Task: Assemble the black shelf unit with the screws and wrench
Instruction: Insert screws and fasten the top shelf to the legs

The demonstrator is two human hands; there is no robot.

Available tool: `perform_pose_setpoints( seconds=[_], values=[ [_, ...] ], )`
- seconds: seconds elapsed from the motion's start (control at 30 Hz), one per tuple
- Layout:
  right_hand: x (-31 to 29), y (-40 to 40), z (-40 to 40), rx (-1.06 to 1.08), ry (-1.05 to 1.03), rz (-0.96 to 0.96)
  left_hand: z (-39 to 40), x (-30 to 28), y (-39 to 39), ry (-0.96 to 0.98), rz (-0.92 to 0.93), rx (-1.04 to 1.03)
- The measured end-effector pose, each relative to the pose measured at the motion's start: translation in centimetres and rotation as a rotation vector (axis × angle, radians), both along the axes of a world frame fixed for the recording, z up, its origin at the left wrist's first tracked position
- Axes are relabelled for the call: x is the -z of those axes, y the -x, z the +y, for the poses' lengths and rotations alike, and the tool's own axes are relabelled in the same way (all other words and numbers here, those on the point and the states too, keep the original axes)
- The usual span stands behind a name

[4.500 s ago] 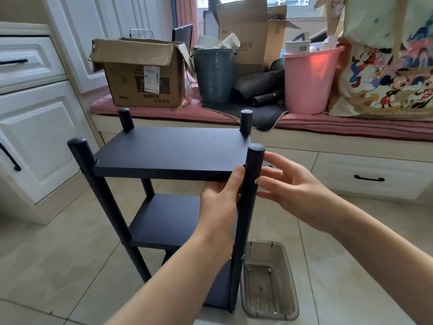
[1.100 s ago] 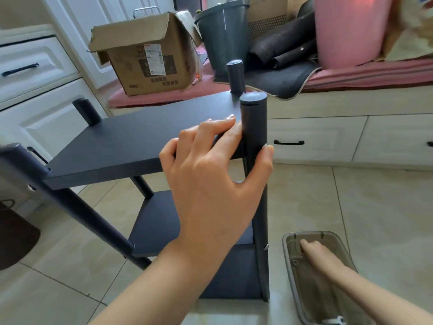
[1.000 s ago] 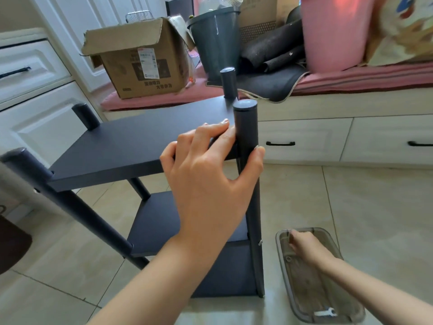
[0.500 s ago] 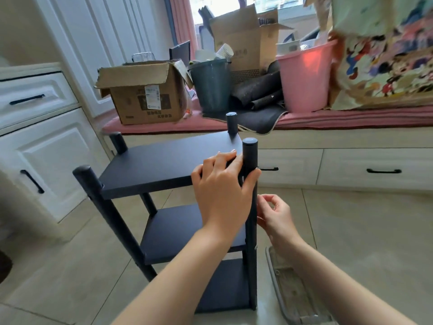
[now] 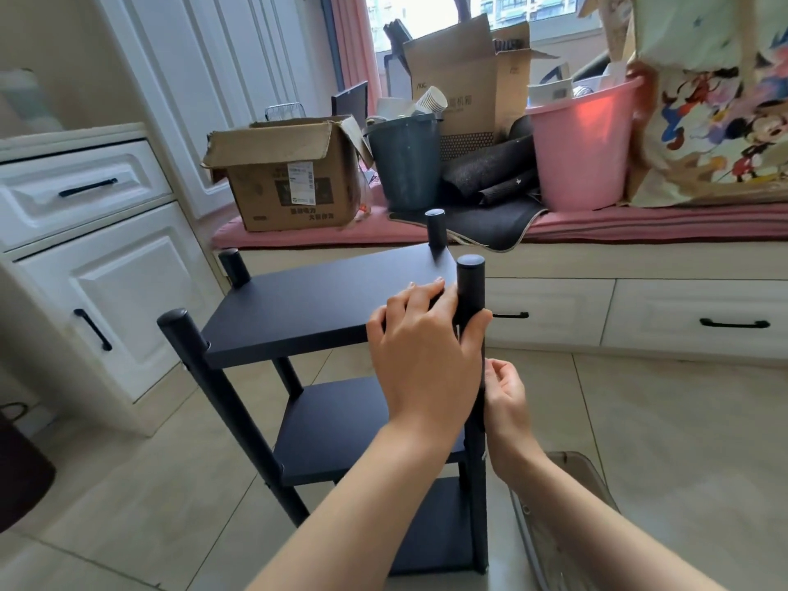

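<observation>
The black shelf unit (image 5: 307,309) stands upright on the tiled floor, three shelves between four round posts. My left hand (image 5: 422,360) grips its near right post (image 5: 470,283) at the top shelf's corner, thumb round the post and fingers on the shelf. My right hand (image 5: 507,398) is right of that post, just below the top shelf. Its fingertips are pinched together against the post on something small, seemingly a screw, mostly hidden. A clear plastic tray (image 5: 584,475) lies on the floor to the right of the unit, partly behind my right forearm. No wrench shows.
A window seat with a pink cushion (image 5: 639,226) behind the unit carries a cardboard box (image 5: 290,185), a grey bin (image 5: 405,164) and a pink bucket (image 5: 584,151). White cabinets (image 5: 106,292) stand close on the left. Bare floor tiles lie to the right.
My right hand has left the tray and risen to the near right post under the top shelf, fingertips pinched. My left hand keeps its grip on the post. The view has tilted up.
</observation>
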State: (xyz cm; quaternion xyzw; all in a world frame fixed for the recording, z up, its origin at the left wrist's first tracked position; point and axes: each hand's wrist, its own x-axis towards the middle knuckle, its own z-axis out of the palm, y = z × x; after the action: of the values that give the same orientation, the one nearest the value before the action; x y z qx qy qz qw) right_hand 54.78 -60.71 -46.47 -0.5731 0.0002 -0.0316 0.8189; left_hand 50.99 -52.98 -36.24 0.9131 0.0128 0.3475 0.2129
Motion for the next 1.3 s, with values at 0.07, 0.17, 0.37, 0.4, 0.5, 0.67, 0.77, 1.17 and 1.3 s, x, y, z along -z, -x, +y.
perform_pose_setpoints(
  seconds=[0.07,0.17,0.37,0.4,0.5,0.67,0.77,1.17,1.3],
  values=[
    [-0.6,-0.1,0.8,-0.001,0.006,-0.007,1.0,-0.5,0.0,0.021,-0.003,-0.015],
    [-1.7,-0.4,2.5,-0.022,0.023,-0.033,3.2,-1.6,0.3,0.082,-0.039,-0.039],
    [-4.5,-0.8,8.1,-0.141,0.102,-0.107,10.3,-3.8,1.8,0.217,-0.118,-0.127],
    [-5.1,-0.7,9.4,-0.168,0.121,-0.121,11.9,-4.0,2.2,0.245,-0.132,-0.146],
    [-6.3,-0.2,13.8,-0.232,0.198,-0.169,16.5,-4.3,4.0,0.369,-0.166,-0.18],
    [-6.6,2.2,20.6,-0.346,0.266,-0.238,23.8,-2.6,7.8,0.647,-0.264,-0.186],
    [-6.2,3.6,23.8,-0.406,0.326,-0.274,27.5,-1.1,9.8,0.778,-0.31,-0.195],
    [-0.3,5.3,30.6,-0.463,0.732,-0.409,35.9,8.8,15.5,1.15,-0.208,-0.206],
    [3.5,4.8,30.2,-0.499,0.882,-0.425,35.6,14.2,16.7,1.333,-0.122,-0.276]
  ],
)
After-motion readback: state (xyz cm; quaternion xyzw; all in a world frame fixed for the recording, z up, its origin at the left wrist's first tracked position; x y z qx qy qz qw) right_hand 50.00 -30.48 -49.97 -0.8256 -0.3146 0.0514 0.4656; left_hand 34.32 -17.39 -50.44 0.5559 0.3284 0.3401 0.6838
